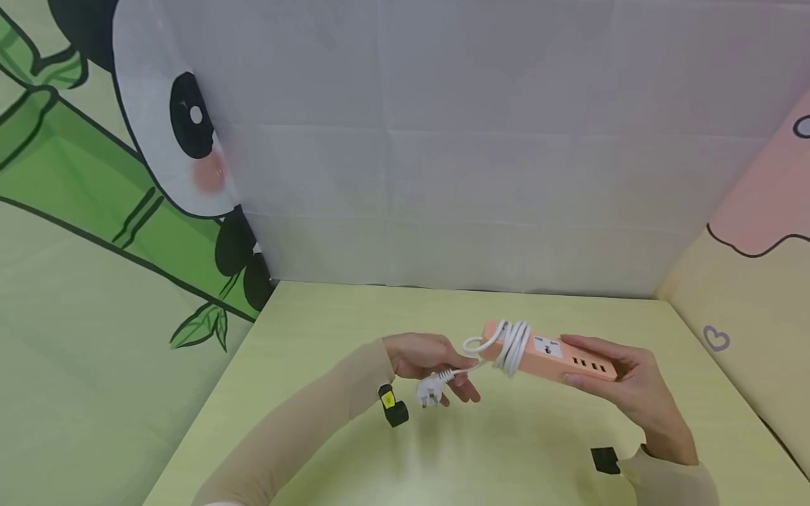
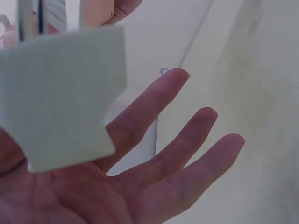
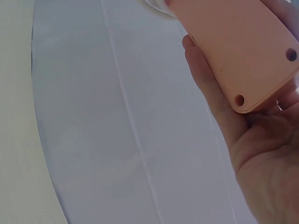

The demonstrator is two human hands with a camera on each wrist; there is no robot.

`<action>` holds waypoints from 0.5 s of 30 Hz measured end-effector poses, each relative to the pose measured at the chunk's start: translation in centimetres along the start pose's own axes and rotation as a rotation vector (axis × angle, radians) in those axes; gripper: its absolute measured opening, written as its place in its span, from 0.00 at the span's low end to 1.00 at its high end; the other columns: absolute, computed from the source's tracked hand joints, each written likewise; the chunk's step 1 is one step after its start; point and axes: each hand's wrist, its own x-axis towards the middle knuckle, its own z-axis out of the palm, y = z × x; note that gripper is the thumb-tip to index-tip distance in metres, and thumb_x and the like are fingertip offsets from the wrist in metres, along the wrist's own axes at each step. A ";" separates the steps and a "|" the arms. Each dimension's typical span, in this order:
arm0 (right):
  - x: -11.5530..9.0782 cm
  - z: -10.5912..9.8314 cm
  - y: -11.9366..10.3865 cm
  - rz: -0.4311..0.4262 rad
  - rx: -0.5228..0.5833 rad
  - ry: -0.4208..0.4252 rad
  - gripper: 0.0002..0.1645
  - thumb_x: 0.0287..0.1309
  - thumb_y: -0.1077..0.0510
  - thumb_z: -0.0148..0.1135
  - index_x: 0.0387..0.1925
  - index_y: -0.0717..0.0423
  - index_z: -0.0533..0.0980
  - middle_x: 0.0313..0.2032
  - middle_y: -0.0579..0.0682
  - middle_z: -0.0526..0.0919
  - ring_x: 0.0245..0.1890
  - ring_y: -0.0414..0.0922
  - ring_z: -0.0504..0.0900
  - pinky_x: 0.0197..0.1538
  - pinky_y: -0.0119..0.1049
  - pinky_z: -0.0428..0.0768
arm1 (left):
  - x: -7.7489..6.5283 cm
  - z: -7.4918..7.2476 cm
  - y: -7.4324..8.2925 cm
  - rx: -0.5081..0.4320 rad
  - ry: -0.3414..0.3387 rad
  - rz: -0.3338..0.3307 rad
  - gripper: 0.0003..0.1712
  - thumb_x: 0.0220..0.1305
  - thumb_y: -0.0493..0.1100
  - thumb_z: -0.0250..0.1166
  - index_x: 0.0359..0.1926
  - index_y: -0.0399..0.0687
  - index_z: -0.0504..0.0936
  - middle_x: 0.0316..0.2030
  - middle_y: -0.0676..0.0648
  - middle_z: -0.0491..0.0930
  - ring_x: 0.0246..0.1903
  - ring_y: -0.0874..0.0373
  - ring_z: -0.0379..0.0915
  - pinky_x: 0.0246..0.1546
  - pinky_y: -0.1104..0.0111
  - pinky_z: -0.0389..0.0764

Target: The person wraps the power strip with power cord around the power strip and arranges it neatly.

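Observation:
A peach-coloured power strip (image 1: 544, 362) is held up above the table, its sockets and USB ports facing the head camera. My right hand (image 1: 639, 383) grips its far-right end, thumb on the near edge and fingers on the other. In the right wrist view its plain underside (image 3: 238, 51) shows two screw holes. White cord (image 1: 514, 350) is wound several times round the strip's left part. My left hand (image 1: 420, 355) pinches the cord's loose end near the white plug (image 1: 432, 388), which hangs before the palm. Three fingers (image 2: 173, 149) of that hand extend loosely in the left wrist view.
Below the hands lies a pale yellow table (image 1: 354, 309). A white panel (image 1: 468, 154) rises along its back edge, and printed walls (image 1: 76, 316) flank it on the left and right. Each wrist bears a small black device (image 1: 394, 407).

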 end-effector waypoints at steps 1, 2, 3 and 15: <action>0.0 0.0 0.0 0.005 -0.009 0.008 0.31 0.48 0.85 0.64 0.58 0.78 0.74 0.52 0.41 0.86 0.38 0.33 0.82 0.35 0.25 0.82 | -0.1 0.1 0.0 -0.005 0.001 0.002 0.25 0.77 0.48 0.56 0.24 0.39 0.77 0.50 0.38 0.87 0.56 0.42 0.81 0.46 0.57 0.85; 0.0 0.0 0.0 0.013 -0.016 0.016 0.31 0.48 0.85 0.64 0.57 0.78 0.74 0.52 0.41 0.87 0.37 0.34 0.82 0.34 0.25 0.82 | -0.1 0.2 0.0 -0.009 0.002 0.004 0.25 0.77 0.49 0.55 0.23 0.39 0.77 0.49 0.37 0.87 0.56 0.42 0.81 0.46 0.56 0.85; 0.0 0.1 0.0 0.026 -0.026 0.026 0.31 0.48 0.84 0.65 0.57 0.78 0.75 0.51 0.41 0.87 0.37 0.33 0.82 0.34 0.26 0.82 | -0.2 0.3 0.0 -0.015 0.002 0.007 0.25 0.78 0.49 0.55 0.23 0.39 0.77 0.49 0.37 0.87 0.56 0.43 0.81 0.46 0.56 0.86; 0.3 0.8 -0.2 0.031 -0.006 0.064 0.31 0.47 0.85 0.65 0.57 0.80 0.74 0.51 0.41 0.87 0.37 0.33 0.84 0.34 0.26 0.83 | -1.3 1.9 -0.1 -0.074 0.020 0.062 0.26 0.78 0.51 0.54 0.23 0.41 0.75 0.51 0.37 0.86 0.54 0.49 0.82 0.41 0.62 0.83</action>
